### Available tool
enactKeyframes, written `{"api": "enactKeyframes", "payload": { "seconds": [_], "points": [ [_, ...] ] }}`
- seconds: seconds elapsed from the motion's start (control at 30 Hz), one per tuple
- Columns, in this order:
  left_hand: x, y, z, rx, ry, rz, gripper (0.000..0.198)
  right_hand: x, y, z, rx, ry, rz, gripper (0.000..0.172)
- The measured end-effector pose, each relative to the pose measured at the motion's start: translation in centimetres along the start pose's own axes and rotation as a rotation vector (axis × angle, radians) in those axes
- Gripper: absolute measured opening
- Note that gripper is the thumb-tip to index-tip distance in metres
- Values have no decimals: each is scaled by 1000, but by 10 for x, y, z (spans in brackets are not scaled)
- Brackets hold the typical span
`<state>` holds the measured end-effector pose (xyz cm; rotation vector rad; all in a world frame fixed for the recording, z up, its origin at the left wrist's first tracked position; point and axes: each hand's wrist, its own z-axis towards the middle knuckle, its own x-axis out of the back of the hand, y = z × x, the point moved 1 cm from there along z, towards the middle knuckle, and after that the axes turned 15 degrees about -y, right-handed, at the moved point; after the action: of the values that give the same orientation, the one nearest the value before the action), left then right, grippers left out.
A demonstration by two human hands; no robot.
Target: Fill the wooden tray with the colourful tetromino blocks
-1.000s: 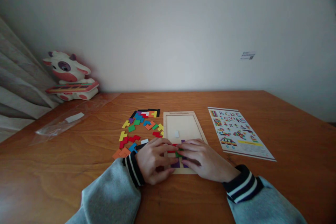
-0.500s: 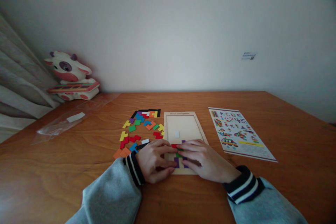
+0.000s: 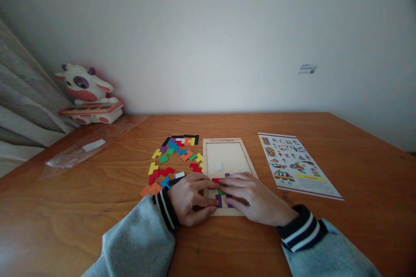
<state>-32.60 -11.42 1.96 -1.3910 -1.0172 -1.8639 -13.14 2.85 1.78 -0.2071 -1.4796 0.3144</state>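
A wooden puzzle board [image 3: 225, 152] lies flat in front of me, its near half partly covered by my hands. My left hand [image 3: 190, 199] rests over its left rim, fingers apart, the tips on or close to a red piece [image 3: 215, 180] and a purple piece [image 3: 218, 201]. From the right, my right hand [image 3: 255, 194] reaches over the board with fingers spread, the tips at a green piece [image 3: 221, 191] and more purple. A small white piece [image 3: 219, 166] sits alone farther up the board. What lies under the fingers is hidden.
Several loose coloured puzzle pieces [image 3: 164, 159] are spread left of the board. A printed pattern sheet [image 3: 294, 162] lies to the right. Farther left are a clear plastic bag [image 3: 69, 156] and a toy cow with a keyboard [image 3: 89, 93], beside a curtain [image 3: 22, 95].
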Motion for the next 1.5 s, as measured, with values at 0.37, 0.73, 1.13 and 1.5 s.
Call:
{"api": "enactKeyframes", "payload": {
  "seconds": [0.37,0.73,1.13,1.5],
  "points": [
    [2,1,2,13,24,-63,32,2,-2,0,-10,-6,17,28],
    [3,1,3,59,39,-3,32,2,-1,0,-84,56,141,37],
    [-1,0,4,62,1,-19,37,-4,5,1,-86,131,114,34],
    [-1,1,4,60,-6,-36,36,-7,7,-1,-116,103,178,48]
  ]
}}
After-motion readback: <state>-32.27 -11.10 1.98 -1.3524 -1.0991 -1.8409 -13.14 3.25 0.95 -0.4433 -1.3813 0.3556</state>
